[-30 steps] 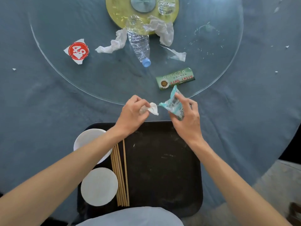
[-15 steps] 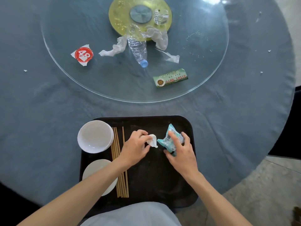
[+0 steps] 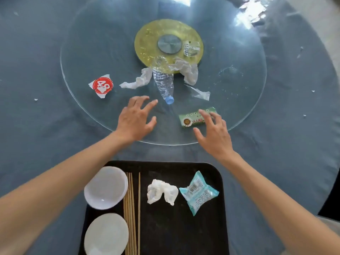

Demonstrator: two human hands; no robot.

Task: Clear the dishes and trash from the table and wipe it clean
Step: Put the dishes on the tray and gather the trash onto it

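Observation:
A black tray (image 3: 184, 232) at the near edge holds a white bowl (image 3: 105, 187), a white plate (image 3: 105, 234), several wooden chopsticks (image 3: 131, 214), a crumpled white tissue (image 3: 161, 192) and a teal wrapper (image 3: 198, 193). On the glass turntable (image 3: 92, 43) lie a crushed clear bottle (image 3: 163, 83) with a blue cap, white tissues (image 3: 137, 81), a red-and-white lid (image 3: 102, 85) and a green packet (image 3: 191, 120). My left hand (image 3: 135, 119) hovers open just left of the bottle cap. My right hand (image 3: 214, 134) is open with fingertips over the green packet.
The round table has a blue-grey cloth (image 3: 36, 135) with small white crumbs. A yellow hub (image 3: 168, 46) sits at the turntable's centre with a crumpled clear cup (image 3: 191, 48) on it. A clear plastic scrap (image 3: 201, 93) lies right of the bottle. Floor shows at the right.
Both hands let go of the tissue and the teal wrapper, which now lie on the tray. The hands moved forward over the turntable's near edge, fingers spread.

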